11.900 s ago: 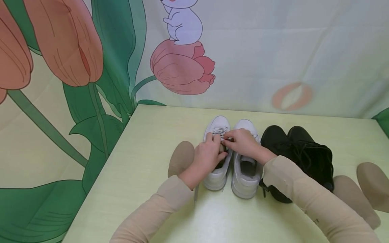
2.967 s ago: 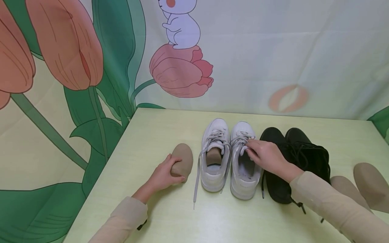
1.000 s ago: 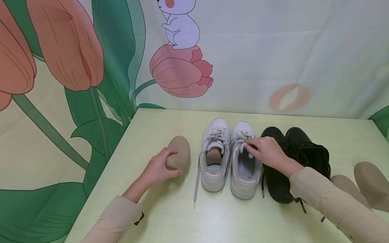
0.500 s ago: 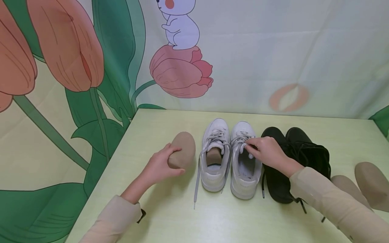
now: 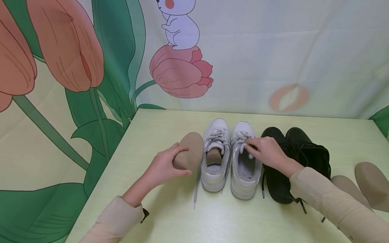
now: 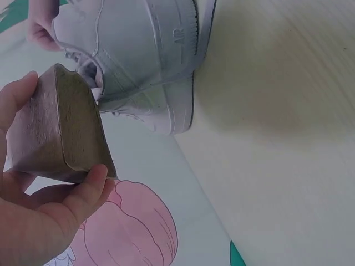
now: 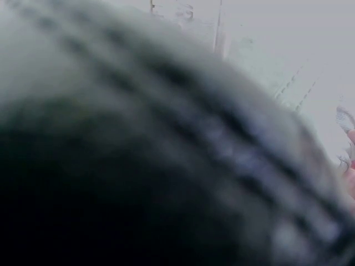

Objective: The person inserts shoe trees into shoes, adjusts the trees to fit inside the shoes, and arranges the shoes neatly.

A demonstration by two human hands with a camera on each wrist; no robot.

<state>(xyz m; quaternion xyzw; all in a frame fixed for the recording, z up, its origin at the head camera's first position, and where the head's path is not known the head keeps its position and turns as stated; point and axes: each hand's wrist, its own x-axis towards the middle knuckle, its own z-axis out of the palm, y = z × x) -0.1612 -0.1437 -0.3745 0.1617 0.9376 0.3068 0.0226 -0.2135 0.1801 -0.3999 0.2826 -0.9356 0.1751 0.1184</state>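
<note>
In the head view my left hand grips a beige toe-shaped shoe tree by its sides, held up off the table beside the left white sneaker. A similar beige insert shows inside that sneaker, whose laces are loose. The left wrist view has the shoe tree's flat end between thumb and fingers, near a white shoe. My right hand pinches the tongue of the right white sneaker, and its opening shows no insert. Blur fills most of the right wrist view; a few fingers show at its edge.
A pair of black lace-up shoes stands just right of the white pair, under the right forearm. Two more beige shoe trees lie at the table's right side. A printed cloth hangs behind the table.
A beige insert now sits in the left sneaker. My left hand has lifted the other shoe tree from the table and carried it right. My right hand went to the right sneaker's tongue and stays there.
</note>
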